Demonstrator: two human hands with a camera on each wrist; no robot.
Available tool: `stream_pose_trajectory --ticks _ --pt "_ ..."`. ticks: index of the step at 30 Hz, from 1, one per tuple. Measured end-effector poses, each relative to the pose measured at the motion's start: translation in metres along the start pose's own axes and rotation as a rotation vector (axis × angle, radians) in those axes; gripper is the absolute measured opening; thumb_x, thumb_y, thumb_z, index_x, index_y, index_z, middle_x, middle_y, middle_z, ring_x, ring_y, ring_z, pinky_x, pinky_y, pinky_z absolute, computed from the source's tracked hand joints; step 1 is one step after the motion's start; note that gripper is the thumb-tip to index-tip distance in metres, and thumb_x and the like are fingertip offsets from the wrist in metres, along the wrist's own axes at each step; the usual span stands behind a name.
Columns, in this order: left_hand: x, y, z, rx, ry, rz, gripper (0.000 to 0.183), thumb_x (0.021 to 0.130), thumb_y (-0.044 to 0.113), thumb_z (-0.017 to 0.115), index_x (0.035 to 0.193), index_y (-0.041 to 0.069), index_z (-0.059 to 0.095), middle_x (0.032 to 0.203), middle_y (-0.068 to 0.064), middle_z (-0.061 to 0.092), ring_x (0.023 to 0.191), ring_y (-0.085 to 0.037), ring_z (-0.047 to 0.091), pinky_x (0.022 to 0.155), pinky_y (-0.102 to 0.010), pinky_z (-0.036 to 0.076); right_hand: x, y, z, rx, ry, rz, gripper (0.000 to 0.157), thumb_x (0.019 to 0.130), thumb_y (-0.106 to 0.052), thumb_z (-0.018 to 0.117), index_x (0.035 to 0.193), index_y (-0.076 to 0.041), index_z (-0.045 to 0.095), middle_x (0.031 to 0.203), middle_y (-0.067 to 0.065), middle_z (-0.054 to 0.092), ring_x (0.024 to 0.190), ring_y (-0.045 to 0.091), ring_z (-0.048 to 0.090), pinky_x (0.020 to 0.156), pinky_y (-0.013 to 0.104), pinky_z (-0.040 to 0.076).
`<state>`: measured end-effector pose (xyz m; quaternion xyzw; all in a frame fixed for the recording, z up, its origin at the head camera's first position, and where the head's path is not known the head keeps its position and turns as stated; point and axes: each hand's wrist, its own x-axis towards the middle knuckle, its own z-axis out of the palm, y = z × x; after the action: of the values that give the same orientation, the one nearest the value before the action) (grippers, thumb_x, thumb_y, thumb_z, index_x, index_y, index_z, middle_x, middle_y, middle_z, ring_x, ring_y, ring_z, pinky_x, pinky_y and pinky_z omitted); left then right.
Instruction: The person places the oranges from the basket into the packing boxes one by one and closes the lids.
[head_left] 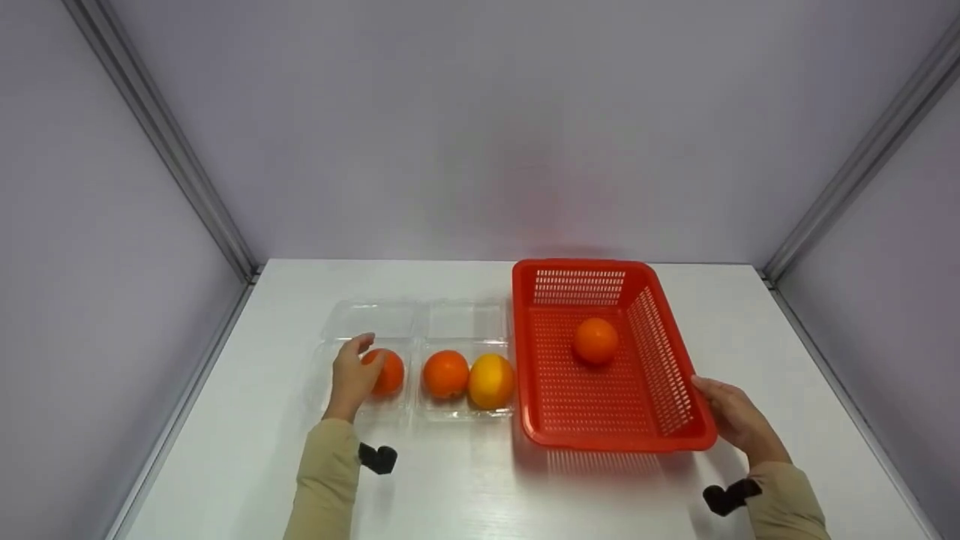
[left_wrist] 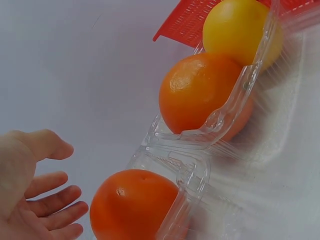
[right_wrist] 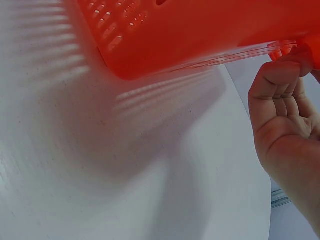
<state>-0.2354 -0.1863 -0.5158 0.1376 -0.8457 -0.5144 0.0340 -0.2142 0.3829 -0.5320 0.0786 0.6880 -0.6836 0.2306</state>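
Toward the left edge of the desk point(head_left: 450, 487), your left hand point(head_left: 354, 373), thumb spread from loosely bent fingers, is beside an orange point(head_left: 391, 373) in the left box point(head_left: 373, 319) (contact cannot be told). The right box point(head_left: 466, 321) holds a second orange point(head_left: 445, 373) and a yellow fruit point(head_left: 492, 381). Nearer the right edge, your right hand point(head_left: 735, 415) pinches the basket point(head_left: 589, 416) by its rim; a third orange point(head_left: 596, 341) lies inside. Work appears partway: one fruit in the basket, three boxed.
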Motion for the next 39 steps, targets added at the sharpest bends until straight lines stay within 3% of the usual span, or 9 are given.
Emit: stream_pose_trajectory --ticks 6,20,26,31,39 --pt "-0.001 0.001 0.006 0.007 0.042 0.059 0.044 0.091 0.01 0.06 0.131 -0.006 0.051 0.133 -0.026 0.055 0.128 -0.039 0.051 0.113 -0.049 0.04 0.001 0.0 -0.001 0.011 -0.023 -0.001 0.025 0.103 -0.036 0.041 0.111 -0.024 0.061 0.098 -0.009 0.071 0.091 0.008 0.069 0.082 0.026 0.058" --pt "-0.003 0.011 0.023 0.018 0.035 0.124 0.041 0.091 0.01 0.06 0.128 -0.005 0.054 0.125 -0.025 0.061 0.115 -0.039 0.059 0.104 -0.047 0.048 0.001 -0.002 0.0 0.003 -0.013 0.013 0.026 0.103 -0.035 0.041 0.11 -0.022 0.062 0.095 -0.008 0.07 0.088 0.007 0.068 0.08 0.026 0.058" --pt "-0.005 0.013 0.028 0.072 0.041 0.124 0.042 0.09 0.015 0.062 0.129 0.0 0.056 0.126 -0.02 0.064 0.118 -0.035 0.059 0.103 -0.045 0.049 0.001 -0.002 0.0 0.011 -0.001 0.019 0.025 0.102 -0.035 0.042 0.107 -0.022 0.063 0.094 -0.009 0.07 0.087 0.007 0.068 0.08 0.026 0.058" --pt "-0.007 0.016 0.031 0.05 0.025 0.131 0.041 0.091 0.014 0.062 0.129 0.0 0.056 0.127 -0.019 0.063 0.12 -0.034 0.058 0.104 -0.045 0.048 0.001 -0.001 0.001 -0.025 0.014 0.009 0.028 0.101 -0.039 0.044 0.112 -0.02 0.061 0.095 -0.009 0.07 0.089 0.007 0.068 0.081 0.026 0.058" --pt "-0.008 0.024 0.033 0.024 0.011 0.143 0.041 0.091 0.015 0.061 0.128 -0.001 0.056 0.127 -0.02 0.063 0.121 -0.034 0.057 0.103 -0.046 0.048 0.0 0.0 0.0 0.037 -0.022 -0.003 0.024 0.102 -0.037 0.042 0.106 -0.024 0.062 0.095 -0.008 0.071 0.09 0.008 0.07 0.08 0.027 0.059"
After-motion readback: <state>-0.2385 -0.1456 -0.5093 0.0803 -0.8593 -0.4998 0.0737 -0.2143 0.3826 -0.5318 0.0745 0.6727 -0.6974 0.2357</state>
